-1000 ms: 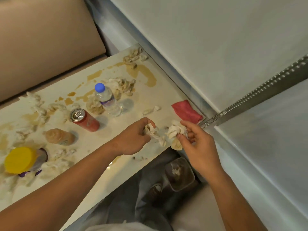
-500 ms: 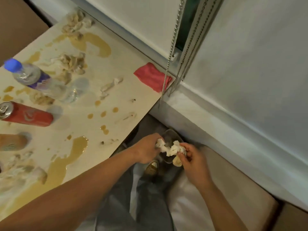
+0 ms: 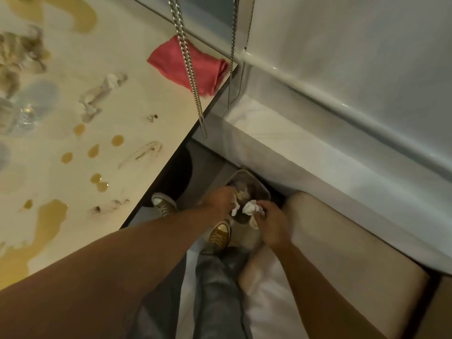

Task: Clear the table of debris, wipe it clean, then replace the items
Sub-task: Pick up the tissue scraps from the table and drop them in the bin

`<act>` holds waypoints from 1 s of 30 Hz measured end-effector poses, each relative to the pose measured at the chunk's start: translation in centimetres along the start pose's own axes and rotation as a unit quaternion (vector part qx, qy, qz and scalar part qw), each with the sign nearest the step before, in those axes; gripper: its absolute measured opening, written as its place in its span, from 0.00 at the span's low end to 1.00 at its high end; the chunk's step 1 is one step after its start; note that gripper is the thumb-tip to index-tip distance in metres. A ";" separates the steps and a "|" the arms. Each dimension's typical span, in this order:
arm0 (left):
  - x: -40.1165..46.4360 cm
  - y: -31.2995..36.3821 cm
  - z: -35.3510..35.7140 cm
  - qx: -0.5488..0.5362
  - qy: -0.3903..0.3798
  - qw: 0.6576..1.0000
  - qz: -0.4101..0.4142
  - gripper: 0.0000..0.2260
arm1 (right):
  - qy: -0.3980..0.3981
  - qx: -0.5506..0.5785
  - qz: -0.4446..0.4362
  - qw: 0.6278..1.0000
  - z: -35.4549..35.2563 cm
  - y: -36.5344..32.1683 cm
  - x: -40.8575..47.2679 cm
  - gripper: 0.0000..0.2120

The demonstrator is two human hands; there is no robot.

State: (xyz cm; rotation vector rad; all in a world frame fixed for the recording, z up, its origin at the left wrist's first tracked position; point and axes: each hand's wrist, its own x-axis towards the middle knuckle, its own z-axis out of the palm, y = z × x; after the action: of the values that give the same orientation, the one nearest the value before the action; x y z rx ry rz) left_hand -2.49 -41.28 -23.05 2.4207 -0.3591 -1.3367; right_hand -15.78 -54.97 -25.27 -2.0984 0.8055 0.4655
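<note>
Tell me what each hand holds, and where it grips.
Left hand and right hand each pinch a crumpled tissue wad in the fingertips, over the bin.

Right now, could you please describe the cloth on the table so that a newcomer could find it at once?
Start at the pale table, stained with brown spills, and go to its far corner by the wall. The cloth lies folded there, behind the hanging blind chains. It is the only red thing on the table; the crumpled tissue nearby is off-white.

A pale window blind [image 3: 354,57] fills the far right, its metal bead chains [image 3: 189,69] hanging down. A beige cushioned seat [image 3: 342,253] runs along the wall below, dimly lit.
</note>
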 end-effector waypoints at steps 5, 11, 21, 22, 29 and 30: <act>2.0 -0.3 1.6 -0.017 0.005 1.000 0.011 0.20 | -0.005 -0.028 0.019 0.999 1.1 0.9 1.2 0.18; -0.4 -0.9 0.5 -0.027 0.035 0.999 0.024 0.25 | -0.003 -0.022 0.000 1.000 0.0 -0.7 -0.7 0.18; -13.7 -0.5 -8.7 -0.067 0.089 0.985 0.134 0.09 | -0.003 0.049 -0.103 0.994 -7.0 -13.1 -7.7 0.14; -15.1 -0.8 -10.0 -0.067 0.096 0.984 0.138 0.12 | -0.003 0.056 -0.114 0.992 -7.6 -14.5 -8.3 0.13; -21.7 -4.6 -18.1 -0.106 0.181 0.974 0.088 0.15 | -0.053 0.042 -0.172 0.983 -9.5 -24.6 -10.1 0.12; -22.2 -5.4 -19.0 -0.116 0.193 0.971 0.075 0.15 | -0.061 0.040 -0.182 0.981 -9.5 -26.1 -10.0 0.13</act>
State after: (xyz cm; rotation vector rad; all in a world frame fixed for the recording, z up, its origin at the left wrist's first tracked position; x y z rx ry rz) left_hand 2.32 -24.49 1.01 2.3320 -0.2595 -0.7720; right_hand -4.76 -46.79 0.83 -2.0598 0.3507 0.3523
